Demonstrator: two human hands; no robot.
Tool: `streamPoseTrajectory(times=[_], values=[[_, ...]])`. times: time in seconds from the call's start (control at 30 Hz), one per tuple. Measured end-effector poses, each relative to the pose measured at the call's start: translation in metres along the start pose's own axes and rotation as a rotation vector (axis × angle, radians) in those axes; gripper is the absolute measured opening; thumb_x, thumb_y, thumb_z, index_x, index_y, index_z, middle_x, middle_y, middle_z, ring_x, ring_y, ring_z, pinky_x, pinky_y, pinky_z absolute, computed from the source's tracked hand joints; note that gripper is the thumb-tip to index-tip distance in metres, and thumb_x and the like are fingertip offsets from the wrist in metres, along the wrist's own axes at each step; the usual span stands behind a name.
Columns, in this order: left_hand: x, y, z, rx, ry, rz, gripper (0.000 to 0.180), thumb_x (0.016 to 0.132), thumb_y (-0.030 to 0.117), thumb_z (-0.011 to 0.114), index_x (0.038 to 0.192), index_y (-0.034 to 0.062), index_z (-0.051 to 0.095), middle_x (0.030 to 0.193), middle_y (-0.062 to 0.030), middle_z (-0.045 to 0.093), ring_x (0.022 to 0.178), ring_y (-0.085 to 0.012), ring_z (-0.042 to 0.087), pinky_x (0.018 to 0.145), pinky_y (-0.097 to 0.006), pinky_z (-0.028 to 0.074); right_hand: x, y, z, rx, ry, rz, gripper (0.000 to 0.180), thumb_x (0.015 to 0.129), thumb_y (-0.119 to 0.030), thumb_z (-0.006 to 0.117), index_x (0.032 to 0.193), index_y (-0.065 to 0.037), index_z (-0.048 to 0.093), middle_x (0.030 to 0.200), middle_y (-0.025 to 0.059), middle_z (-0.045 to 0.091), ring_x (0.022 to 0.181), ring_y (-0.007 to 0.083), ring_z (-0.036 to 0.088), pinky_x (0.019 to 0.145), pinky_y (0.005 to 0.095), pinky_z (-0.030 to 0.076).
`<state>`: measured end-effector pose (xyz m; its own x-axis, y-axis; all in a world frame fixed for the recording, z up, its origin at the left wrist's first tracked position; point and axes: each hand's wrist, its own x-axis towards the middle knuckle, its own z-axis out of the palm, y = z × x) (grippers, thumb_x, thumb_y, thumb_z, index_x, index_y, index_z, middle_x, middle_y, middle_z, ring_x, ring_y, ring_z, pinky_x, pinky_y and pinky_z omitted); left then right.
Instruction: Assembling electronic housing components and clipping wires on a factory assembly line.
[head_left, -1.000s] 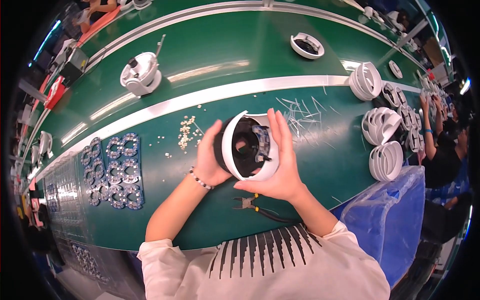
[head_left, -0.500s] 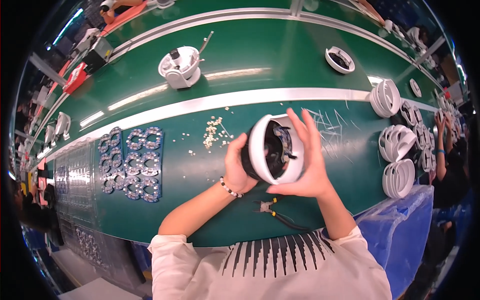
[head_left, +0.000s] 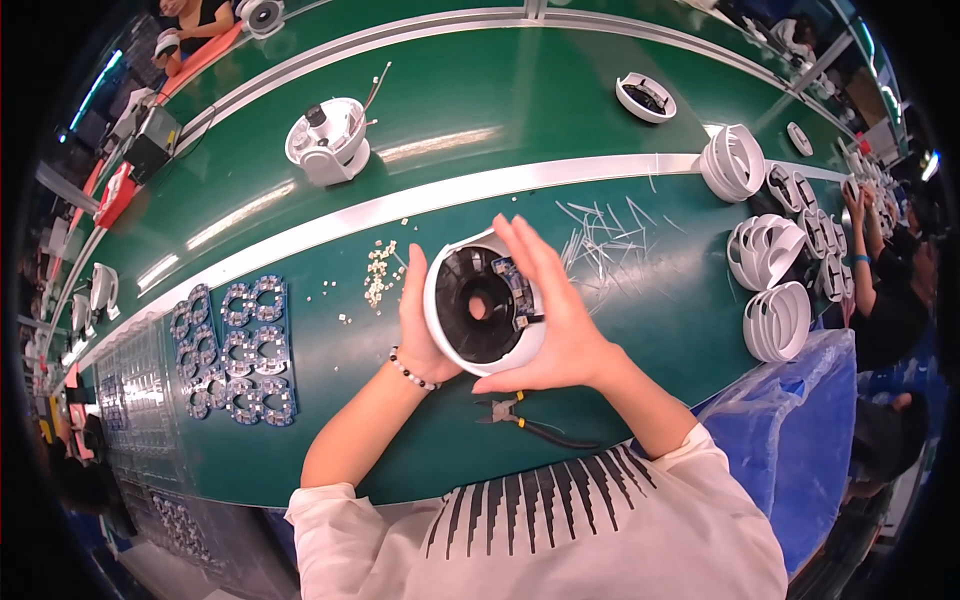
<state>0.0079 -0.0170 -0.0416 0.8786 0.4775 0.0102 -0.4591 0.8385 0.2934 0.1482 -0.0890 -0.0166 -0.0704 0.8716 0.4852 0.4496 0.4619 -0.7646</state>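
Above the green table I hold a white round housing [head_left: 433,318] with both hands. Its open side faces up toward me, showing a black cone-shaped inside with a round hole in the middle; skin shows through that hole. A small blue circuit board [head_left: 517,292] sits inside along the right edge. My left hand [head_left: 416,335] supports the housing's left side and underside, its lower fingers hidden beneath. Around the right rim curves my right hand [head_left: 568,335], thumb at the near edge and fingers at the far edge. Below my hands lie cutting pliers [head_left: 530,424] with black and yellow handles.
Blue circuit-board panels [head_left: 240,350] lie at the left, small cream connectors [head_left: 380,275] beyond my left hand. White cable ties [head_left: 605,240] are scattered right of centre. Stacked white rings [head_left: 776,322] stand at the right. A white assembly [head_left: 330,145] rests on the far bench.
The housing has tilted, so its opening now faces me and the central hole shows. Both hands still hold it. The whole scene has shifted left in the view.
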Motion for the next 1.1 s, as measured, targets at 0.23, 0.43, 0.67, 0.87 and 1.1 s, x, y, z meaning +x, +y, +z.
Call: streamPoseTrajectory(times=[0.23, 0.43, 0.67, 0.87, 1.1], values=[[0.002, -0.004, 0.003, 0.203, 0.196, 0.070, 0.073, 0.081, 0.062, 0.026, 0.124, 0.0062, 0.040, 0.120, -0.0105, 0.048, 0.107, -0.0262, 0.049, 0.094, -0.041, 0.037, -0.002, 0.005, -0.006, -0.185, -0.035, -0.071, 0.123, 0.039, -0.037, 0.080, 0.133, 0.001, 0.011, 0.127, 0.0195, 0.031, 0.116, 0.0403, 0.028, 0.096, 0.0445, 0.028], [-0.012, 0.005, 0.007, 0.320, 0.124, 0.200, 0.065, 0.076, 0.053, 0.042, 0.118, 0.0038, 0.045, 0.114, -0.0126, 0.052, 0.103, -0.0257, 0.052, 0.089, -0.040, 0.042, 0.007, -0.016, 0.010, -0.133, -0.001, 0.037, 0.117, 0.042, -0.035, 0.081, 0.132, -0.002, 0.015, 0.128, 0.0161, 0.031, 0.117, 0.0354, 0.030, 0.096, 0.0432, 0.028], [0.004, 0.005, 0.009, 0.086, -0.011, 0.079, 0.046, 0.077, 0.021, 0.053, 0.121, 0.0112, 0.041, 0.102, -0.0046, 0.052, 0.091, -0.0144, 0.052, 0.079, -0.028, 0.044, 0.006, -0.014, 0.029, -0.213, 0.251, 0.066, 0.115, 0.049, -0.052, 0.075, 0.131, 0.002, 0.016, 0.128, 0.0177, 0.026, 0.119, 0.0297, 0.030, 0.097, 0.0396, 0.028], [-0.005, 0.008, -0.001, -0.030, 0.032, 0.330, 0.052, 0.082, 0.025, 0.049, 0.129, 0.0108, 0.032, 0.113, -0.0060, 0.049, 0.100, -0.0136, 0.049, 0.086, -0.028, 0.041, 0.018, 0.002, 0.046, -0.206, 0.136, -0.007, 0.112, 0.051, -0.053, 0.072, 0.132, 0.002, 0.017, 0.135, 0.0179, 0.021, 0.122, 0.0322, 0.024, 0.100, 0.0416, 0.021], [0.001, 0.037, -0.017, 1.184, 0.434, 0.423, 0.036, 0.088, 0.022, 0.041, 0.113, -0.0026, 0.046, 0.092, -0.0056, 0.056, 0.085, -0.0078, 0.051, 0.074, -0.022, 0.043, 0.004, 0.005, 0.032, -0.431, -0.026, -0.081, 0.104, 0.053, -0.042, 0.073, 0.132, -0.001, 0.020, 0.137, 0.0183, 0.021, 0.125, 0.0337, 0.021, 0.102, 0.0421, 0.018]])
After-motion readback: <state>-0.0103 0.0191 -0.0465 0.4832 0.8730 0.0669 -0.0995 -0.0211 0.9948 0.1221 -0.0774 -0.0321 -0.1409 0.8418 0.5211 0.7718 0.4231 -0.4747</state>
